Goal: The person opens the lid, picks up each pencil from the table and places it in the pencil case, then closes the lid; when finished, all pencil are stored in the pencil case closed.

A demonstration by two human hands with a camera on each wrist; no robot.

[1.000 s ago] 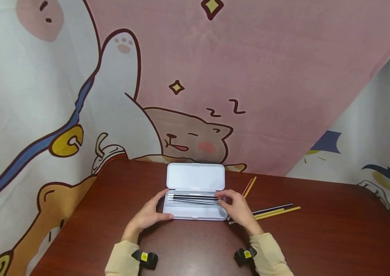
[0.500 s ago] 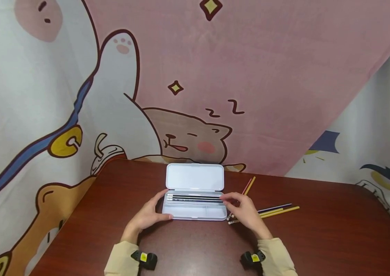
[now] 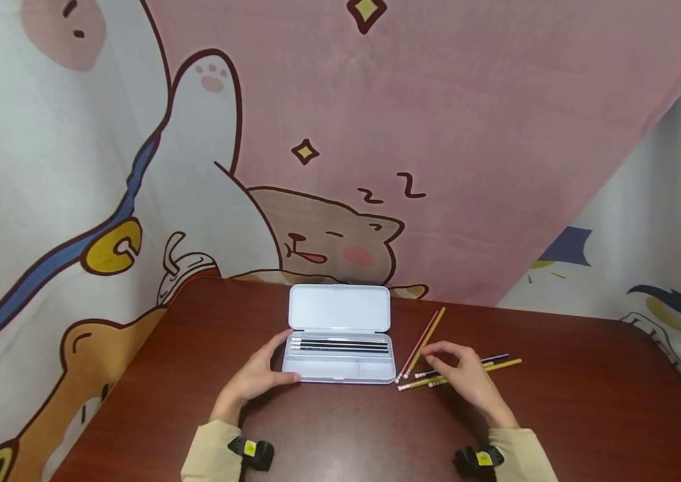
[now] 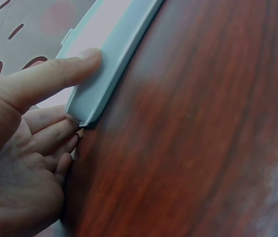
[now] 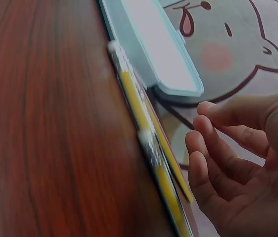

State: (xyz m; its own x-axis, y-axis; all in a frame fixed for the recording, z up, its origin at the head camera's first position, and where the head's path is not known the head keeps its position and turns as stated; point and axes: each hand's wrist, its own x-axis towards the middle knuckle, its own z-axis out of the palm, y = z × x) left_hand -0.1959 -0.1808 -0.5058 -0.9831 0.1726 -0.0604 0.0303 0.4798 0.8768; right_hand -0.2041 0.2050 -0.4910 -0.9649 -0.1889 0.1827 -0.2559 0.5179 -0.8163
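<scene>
A white pencil case point(image 3: 322, 369) is found on the brown table point(image 3: 340, 428), its lid point(image 3: 339, 308) raised at the rear edge. In the rear compartment of the case, three dark pencils point(image 3: 340, 345) are noted side by side, their white ends directed to the left end of the case; the front part is split by a divider into a long left section and a shorter right one. The left end of the case is held by the left hand point(image 3: 256, 373), the thumb being placed on the near edge and the fingers set at the end and far corner. The right hand point(image 3: 463, 375) is observed to the right of the case, above loose pencils, in a narrow posture: the fingers are loosely bent and the thumb tip is brought close to the forefinger; contact with any pencil cannot be confirmed. Beside the right end of the case, a red pencil point(image 3: 421, 341) and an orange-yellow pencil point(image 3: 429, 335) are laid slanting away to the rear. Further right of the case, a dark blue pencil point(image 3: 497, 358) and yellow pencils point(image 3: 509, 364) are partly covered by the right hand. Behind the case, a printed cloth point(image 3: 473, 154) is hung.
</scene>
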